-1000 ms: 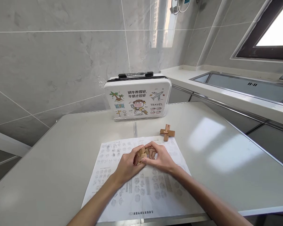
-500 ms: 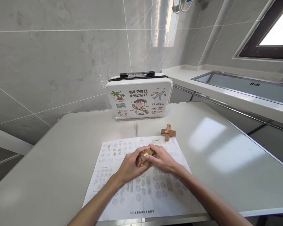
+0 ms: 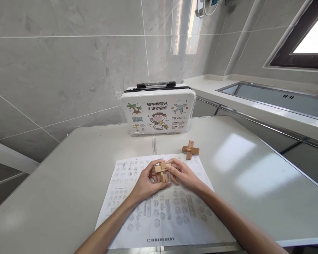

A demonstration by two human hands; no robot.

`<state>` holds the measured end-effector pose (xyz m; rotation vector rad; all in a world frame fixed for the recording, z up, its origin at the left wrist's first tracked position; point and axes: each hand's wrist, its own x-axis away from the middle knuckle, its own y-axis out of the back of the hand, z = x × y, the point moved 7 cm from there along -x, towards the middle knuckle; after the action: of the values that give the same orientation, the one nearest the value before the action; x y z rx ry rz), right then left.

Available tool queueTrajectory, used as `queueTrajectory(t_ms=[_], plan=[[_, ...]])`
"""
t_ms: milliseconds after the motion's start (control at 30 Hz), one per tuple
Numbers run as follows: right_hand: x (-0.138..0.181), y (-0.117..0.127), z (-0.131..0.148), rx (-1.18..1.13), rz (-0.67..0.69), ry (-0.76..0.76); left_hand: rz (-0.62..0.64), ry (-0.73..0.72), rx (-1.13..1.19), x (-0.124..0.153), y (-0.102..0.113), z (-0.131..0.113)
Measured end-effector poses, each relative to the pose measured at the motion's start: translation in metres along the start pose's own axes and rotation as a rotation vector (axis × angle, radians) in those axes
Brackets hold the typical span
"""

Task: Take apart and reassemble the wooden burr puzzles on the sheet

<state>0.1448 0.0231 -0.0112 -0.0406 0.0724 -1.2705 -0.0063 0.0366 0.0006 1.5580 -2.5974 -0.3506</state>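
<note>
Between my hands, above the printed sheet [image 3: 137, 233], is a light wooden interlocking puzzle [image 3: 161, 169] with several blocky arms. My left hand [image 3: 145, 181] curls around its left and lower sides, thumb along the bottom. My right hand [image 3: 181, 173] pinches the puzzle's right side with thumb and fingertips. The fingers hide part of its far side. A second wooden puzzle [image 3: 190, 150], cross-shaped and darker, lies just beyond the sheet's top right corner, touched by neither hand.
A white case [image 3: 159, 113] with cartoon prints, wrapped in clear plastic, stands at the back of the pale table [image 3: 69, 176] near the tiled wall. To the right runs a counter with a sink [image 3: 278, 98].
The puzzle in my hands has been turned, and more of its blocky arms now show. My right fingers have shifted to its right side. The cross-shaped puzzle stays where it lay.
</note>
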Motion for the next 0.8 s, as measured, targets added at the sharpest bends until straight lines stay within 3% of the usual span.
queueTrajectory(t_ms=[233, 400, 500, 633, 800], plan=[[-0.001, 0.001, -0.004, 0.101, -0.063, 0.031, -0.014, 0.076, 0.133, -0.002, 0.003, 0.004], [0.002, 0.010, 0.003, 0.511, -0.191, 0.143, -0.175, 0.095, 0.339, -0.008, 0.014, 0.011], [0.005, 0.000, 0.010, 0.731, -0.091, 0.235, -0.242, 0.087, 0.374, -0.010, 0.019, 0.013], [0.008, -0.013, 0.011, 0.837, 0.035, 0.309, -0.255, 0.103, 0.377, -0.010, 0.020, 0.015], [0.005, -0.010, 0.008, 0.799, -0.025, 0.264, -0.226, 0.099, 0.392, -0.010, 0.018, 0.016]])
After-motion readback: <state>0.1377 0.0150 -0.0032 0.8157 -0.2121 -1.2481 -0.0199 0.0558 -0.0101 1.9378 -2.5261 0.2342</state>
